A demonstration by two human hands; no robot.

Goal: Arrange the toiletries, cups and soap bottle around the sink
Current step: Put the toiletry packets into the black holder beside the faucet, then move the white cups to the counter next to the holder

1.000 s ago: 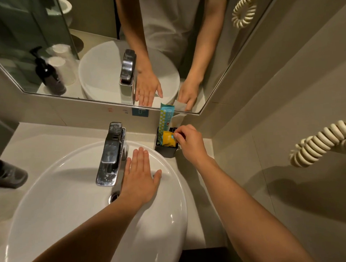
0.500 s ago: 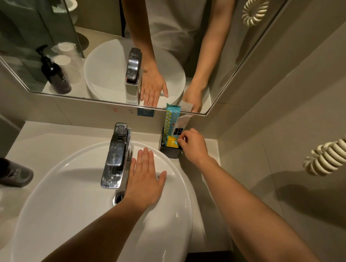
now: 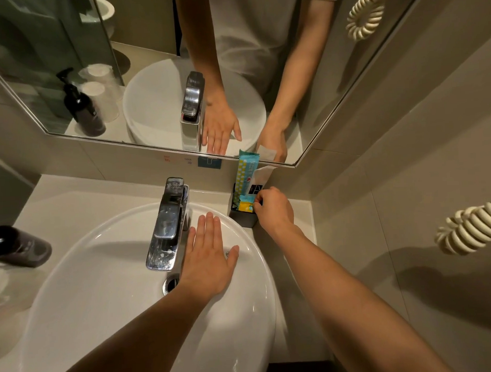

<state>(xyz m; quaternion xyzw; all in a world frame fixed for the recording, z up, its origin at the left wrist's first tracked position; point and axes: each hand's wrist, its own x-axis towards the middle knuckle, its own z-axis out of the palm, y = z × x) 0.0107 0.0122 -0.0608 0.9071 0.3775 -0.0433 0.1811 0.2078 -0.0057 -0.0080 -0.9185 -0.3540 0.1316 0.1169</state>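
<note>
Fingers (image 3: 257, 198) of my right hand (image 3: 274, 210) are curled together, pinching the small yellow packet (image 3: 245, 206) at its right end, just where it sits in the dark holder (image 3: 244, 218) at the back right corner of the surface (image 3: 72, 200). The packet lies directly left of my fingertips, low in the holder, while the tall blue packet (image 3: 246, 172) and white sachet (image 3: 259, 179) stand upright behind it, long axes vertical against the wall. My left hand (image 3: 210, 259) rests flat, fingers spread, on the sink (image 3: 102, 274) rim, farther away, so I judge the right hand does this tucking. The soap bottle (image 3: 18, 246) stands at the left edge.

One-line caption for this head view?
Right hand pinches yellow packet in black holder; left hand flat on basin.
</note>
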